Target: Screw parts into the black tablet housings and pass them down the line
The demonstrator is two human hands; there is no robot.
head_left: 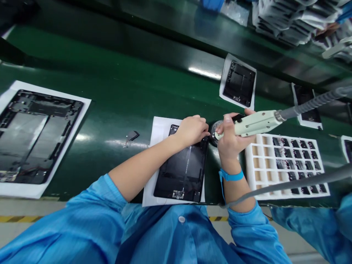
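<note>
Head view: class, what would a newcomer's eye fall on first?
Probably the pale green tool in the right hand, its grey hose leaving at the right edge. Next, the black tablet on white paper, partly under the left hand. Then the white tray of small dark parts, to the right.

Big green table, smooth and shiny, stretching from side to side. White spots of light on top of the table, a bit blurry. Along the far side of the table, a long dark strip, shiny too. Below the near edge of the table, pale gray floor with a yellow and black striped line.
</note>
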